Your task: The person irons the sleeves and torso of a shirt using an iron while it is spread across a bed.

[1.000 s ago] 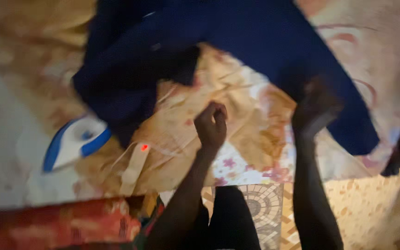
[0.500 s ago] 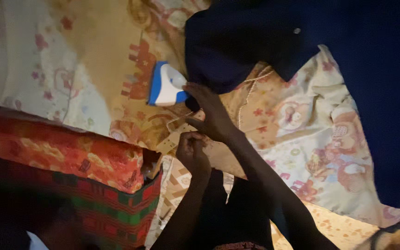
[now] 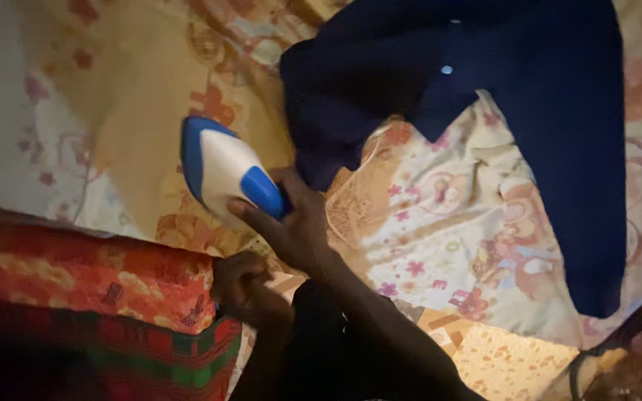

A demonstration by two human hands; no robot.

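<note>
Iron [image 3: 221, 174]: white with blue trim, tipped up off the sheet, its pointed end aimed at the sheet's far left side; its blue handle sits in the right hand.
Right hand [image 3: 291, 230]: fingers wrapped around the iron's blue handle, thumb laid along the white body; the arm runs down to the near edge in a dark sleeve.
Left hand [image 3: 243, 286]: curled into a loose fist at the near edge of the sheet, just beside the red cloth; what the fingers close on, if anything, I cannot tell.
Shirt [image 3: 499, 96]: dark blue, spread over the far right part of the sheet, one pale button showing, a sleeve running down the right side towards the near edge; its nearest fold lies just beside the iron and the right hand.
Sheet [image 3: 440, 215]: floral, yellow and pink, covering the whole surface under the shirt and iron, creased near the middle.
Cord [image 3: 358, 186]: thin and pale, looping over the sheet just right of the right hand.
Red cloth [image 3: 91, 286]: patterned red and orange, bunched along the sheet's near left edge, with a red and green check band below it.
</note>
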